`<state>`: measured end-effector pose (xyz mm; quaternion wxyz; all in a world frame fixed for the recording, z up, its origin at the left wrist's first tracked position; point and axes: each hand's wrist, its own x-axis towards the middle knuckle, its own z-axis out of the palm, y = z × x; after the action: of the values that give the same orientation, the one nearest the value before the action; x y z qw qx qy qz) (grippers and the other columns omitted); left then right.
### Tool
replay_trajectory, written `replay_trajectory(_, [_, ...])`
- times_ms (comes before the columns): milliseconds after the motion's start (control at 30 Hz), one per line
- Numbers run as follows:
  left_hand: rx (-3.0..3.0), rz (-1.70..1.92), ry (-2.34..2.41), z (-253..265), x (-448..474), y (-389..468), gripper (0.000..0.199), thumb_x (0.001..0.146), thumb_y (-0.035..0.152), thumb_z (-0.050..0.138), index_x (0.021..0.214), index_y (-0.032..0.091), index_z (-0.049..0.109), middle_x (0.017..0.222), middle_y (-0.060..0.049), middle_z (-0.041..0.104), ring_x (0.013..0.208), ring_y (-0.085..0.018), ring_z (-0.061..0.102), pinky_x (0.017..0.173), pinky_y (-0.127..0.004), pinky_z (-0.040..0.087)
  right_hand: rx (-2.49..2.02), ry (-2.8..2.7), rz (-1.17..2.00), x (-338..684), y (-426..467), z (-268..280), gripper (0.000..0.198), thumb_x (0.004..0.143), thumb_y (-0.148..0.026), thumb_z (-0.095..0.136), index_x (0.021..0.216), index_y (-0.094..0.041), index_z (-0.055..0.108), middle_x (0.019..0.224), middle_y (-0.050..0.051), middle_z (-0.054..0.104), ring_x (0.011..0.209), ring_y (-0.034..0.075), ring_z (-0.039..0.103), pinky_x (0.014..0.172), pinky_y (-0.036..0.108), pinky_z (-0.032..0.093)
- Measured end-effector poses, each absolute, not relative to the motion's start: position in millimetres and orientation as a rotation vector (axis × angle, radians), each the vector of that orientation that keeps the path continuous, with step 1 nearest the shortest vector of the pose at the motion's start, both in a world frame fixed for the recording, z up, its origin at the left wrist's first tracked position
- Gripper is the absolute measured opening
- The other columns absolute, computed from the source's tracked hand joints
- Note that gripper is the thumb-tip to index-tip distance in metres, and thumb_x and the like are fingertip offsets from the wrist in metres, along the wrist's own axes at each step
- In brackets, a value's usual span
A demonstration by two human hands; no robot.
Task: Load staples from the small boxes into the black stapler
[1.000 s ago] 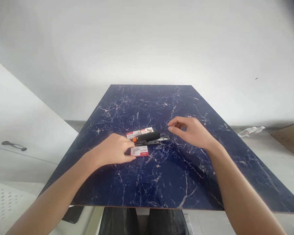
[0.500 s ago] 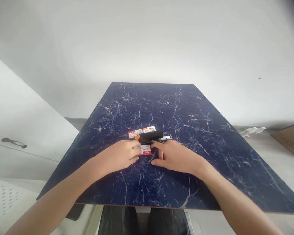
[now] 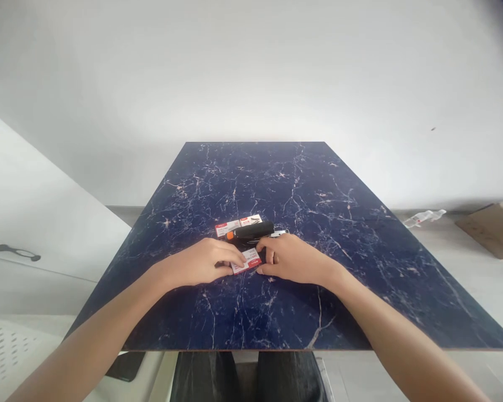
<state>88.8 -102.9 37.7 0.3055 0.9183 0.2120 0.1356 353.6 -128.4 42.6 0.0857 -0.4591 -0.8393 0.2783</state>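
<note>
Near the middle of the table lies a small red-and-white staple box [image 3: 252,258], slightly turned. My left hand [image 3: 212,259] grips its left end, fingers over the top and thumb at the near edge. At its right end, my right hand [image 3: 287,257] has a curled forefinger and thumb around the corners. Just beyond the box is a black stapler [image 3: 254,230] with an orange part at its left end. Its metal right end is partly covered by my right hand. Behind the stapler lie a second red-and-white box [image 3: 227,228] and another small box [image 3: 250,220], side by side.
The table [image 3: 251,184] has a dark blue marbled top. A white wall stands behind it, and a white cabinet with a dark handle [image 3: 17,253] is at the left. On the right are a clear plastic item [image 3: 424,218] and a cardboard box [image 3: 488,229].
The near staple box has turned slightly, its right end swinging away from me. My left fingers now lie over its top, and my right thumb has come up to its near right corner.
</note>
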Motion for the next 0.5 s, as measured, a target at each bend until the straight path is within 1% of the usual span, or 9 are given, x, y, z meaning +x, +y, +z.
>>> replay_trajectory(100, [2.430, 0.322, 0.574, 36, 88, -99, 0.025, 0.095, 0.014, 0.062, 0.105, 0.027, 0.081, 0.113, -0.002, 0.079, 0.104, -0.020, 0.074, 0.098, -0.034, 0.056, -1.395, -2.511, 0.753, 351, -131, 42, 0.032, 0.085, -0.031, 0.073, 0.114, -0.021, 0.065, 0.086, 0.005, 0.077, 0.072, 0.023, 0.069, 0.061, 0.030, 0.041])
replay_trajectory(167, [2.442, 0.328, 0.571, 32, 88, -98, 0.026, 0.096, 0.013, 0.060, 0.100, 0.028, 0.082, 0.112, -0.002, 0.079, 0.102, -0.020, 0.075, 0.097, -0.035, 0.057, -1.360, -2.537, 0.699, 349, -131, 41, 0.035, 0.087, -0.031, 0.070, 0.120, -0.021, 0.064, 0.089, 0.006, 0.077, 0.073, 0.024, 0.069, 0.060, 0.030, 0.040])
replay_trajectory(233, [2.468, 0.364, 0.556, 27, 89, -98, 0.027, 0.096, 0.013, 0.059, 0.098, 0.027, 0.082, 0.110, -0.002, 0.080, 0.100, -0.021, 0.075, 0.095, -0.036, 0.058, -1.309, -2.576, 0.660, 349, -131, 41, 0.026, 0.089, -0.030, 0.067, 0.113, -0.021, 0.066, 0.092, 0.007, 0.076, 0.074, 0.024, 0.069, 0.060, 0.029, 0.039])
replay_trajectory(300, [2.504, 0.452, 0.554, 24, 91, -100, 0.028, 0.097, 0.014, 0.057, 0.100, 0.027, 0.081, 0.109, -0.002, 0.080, 0.100, -0.022, 0.075, 0.096, -0.039, 0.059, -1.307, -2.586, 0.608, 352, -129, 44, 0.018, 0.088, -0.031, 0.068, 0.103, -0.021, 0.067, 0.087, 0.006, 0.075, 0.071, 0.022, 0.068, 0.059, 0.029, 0.038])
replay_trajectory(333, [2.511, 0.528, 0.584, 23, 93, -101, 0.027, 0.097, 0.015, 0.057, 0.105, 0.028, 0.080, 0.112, -0.003, 0.079, 0.104, -0.022, 0.074, 0.097, -0.041, 0.059, -1.323, -2.565, 0.579, 355, -128, 46, 0.018, 0.086, -0.031, 0.070, 0.101, -0.021, 0.067, 0.083, 0.005, 0.075, 0.068, 0.021, 0.066, 0.058, 0.028, 0.038])
replay_trajectory(400, [2.440, 0.726, 0.720, 25, 95, -105, 0.029, 0.098, 0.020, 0.059, 0.121, 0.028, 0.074, 0.126, -0.006, 0.074, 0.113, -0.025, 0.070, 0.096, -0.043, 0.060, -1.339, -2.480, 0.556, 360, -126, 52, 0.024, 0.085, -0.033, 0.072, 0.105, -0.022, 0.065, 0.077, 0.002, 0.072, 0.063, 0.018, 0.064, 0.057, 0.027, 0.037])
replay_trajectory(467, [2.215, 0.856, 0.870, 28, 98, -109, 0.041, 0.099, 0.027, 0.060, 0.140, 0.029, 0.061, 0.137, -0.009, 0.067, 0.114, -0.025, 0.069, 0.086, -0.040, 0.064, -1.314, -2.381, 0.571, 363, -126, 56, 0.029, 0.085, -0.036, 0.073, 0.109, -0.023, 0.062, 0.074, -0.001, 0.071, 0.060, 0.016, 0.062, 0.056, 0.026, 0.038])
replay_trajectory(500, [2.078, 0.856, 0.899, 30, 99, -110, 0.045, 0.100, 0.030, 0.058, 0.145, 0.030, 0.055, 0.138, -0.011, 0.065, 0.110, -0.025, 0.071, 0.079, -0.037, 0.065, -1.298, -2.341, 0.581, 363, -127, 57, 0.029, 0.085, -0.037, 0.073, 0.108, -0.024, 0.061, 0.075, -0.002, 0.071, 0.060, 0.015, 0.063, 0.056, 0.026, 0.039])
